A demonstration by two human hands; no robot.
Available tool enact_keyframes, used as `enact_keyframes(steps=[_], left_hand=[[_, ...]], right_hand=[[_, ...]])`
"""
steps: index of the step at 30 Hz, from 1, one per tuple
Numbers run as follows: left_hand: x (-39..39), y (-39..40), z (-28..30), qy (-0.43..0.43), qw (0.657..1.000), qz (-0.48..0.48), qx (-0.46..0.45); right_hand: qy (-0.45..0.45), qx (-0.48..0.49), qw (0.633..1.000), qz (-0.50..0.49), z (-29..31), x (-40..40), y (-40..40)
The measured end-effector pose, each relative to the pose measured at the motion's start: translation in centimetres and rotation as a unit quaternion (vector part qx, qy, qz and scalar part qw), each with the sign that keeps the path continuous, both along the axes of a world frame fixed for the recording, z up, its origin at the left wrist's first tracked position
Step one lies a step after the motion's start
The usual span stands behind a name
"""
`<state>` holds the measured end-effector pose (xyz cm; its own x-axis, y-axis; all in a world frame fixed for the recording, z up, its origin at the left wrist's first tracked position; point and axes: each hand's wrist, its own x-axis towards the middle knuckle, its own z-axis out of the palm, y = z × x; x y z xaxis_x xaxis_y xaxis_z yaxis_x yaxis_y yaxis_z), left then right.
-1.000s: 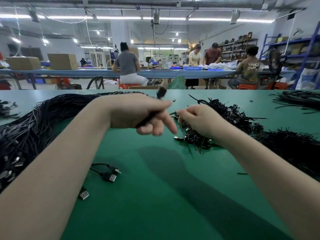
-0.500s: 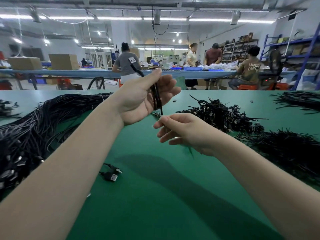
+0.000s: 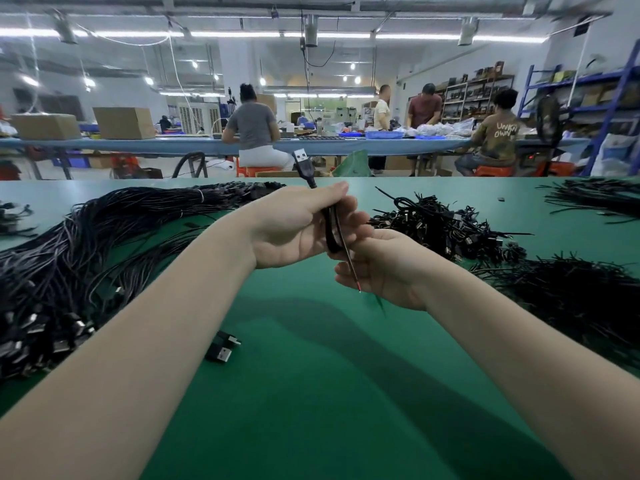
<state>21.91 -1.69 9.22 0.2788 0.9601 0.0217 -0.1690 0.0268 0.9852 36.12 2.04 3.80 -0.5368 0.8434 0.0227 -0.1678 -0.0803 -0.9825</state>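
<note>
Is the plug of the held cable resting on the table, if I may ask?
No, the plug sticks up above the left hand, which grips the cable clear of the table.

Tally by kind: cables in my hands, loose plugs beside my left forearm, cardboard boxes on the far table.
cable, held: 1
loose plugs: 2
cardboard boxes: 2
Total: 5

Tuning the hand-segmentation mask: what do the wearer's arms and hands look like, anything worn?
Nothing worn: left hand and right hand are bare, no gloves, rings or watch; left forearm and right forearm are uncovered to the frame edge, no sleeve or marking visible.
</note>
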Motion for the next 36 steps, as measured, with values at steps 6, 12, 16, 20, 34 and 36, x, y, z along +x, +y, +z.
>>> enact_keyframes(steps=[6, 12, 16, 20, 34, 36], left_hand=[[-0.7, 0.1, 0.3, 0.369, 0.917, 0.12, 0.096], [0.2, 0.1, -0.7, 0.23, 0.966, 0.028, 0.12], [0.1, 0.4, -0.8, 0.219, 0.964, 0.023, 0.149], [-0.2, 0.5, -0.9, 0.278, 0.943, 0.045, 0.179], [0.8, 2.4, -3.9, 0.223, 0.948, 0.125, 0.189], [1.3, 2.8, -4.7, 0.191, 0.957, 0.148, 0.161]], right_hand=[[0.007, 0.016, 0.999, -0.03, -0.4, 0.0, 0.4], [-0.076, 0.127, 0.988, -0.041, -0.4, -0.2, 0.1], [-0.032, 0.061, 0.997, 0.019, 0.1, 0.2, 0.3], [-0.06, 0.054, 0.99, 0.113, 0.4, 1.0, 0.6], [-0.205, 0.284, 0.937, 0.011, -0.4, -0.6, -0.2], [-0.247, 0.331, 0.91, -0.033, -1.0, -1.0, 0.1]])
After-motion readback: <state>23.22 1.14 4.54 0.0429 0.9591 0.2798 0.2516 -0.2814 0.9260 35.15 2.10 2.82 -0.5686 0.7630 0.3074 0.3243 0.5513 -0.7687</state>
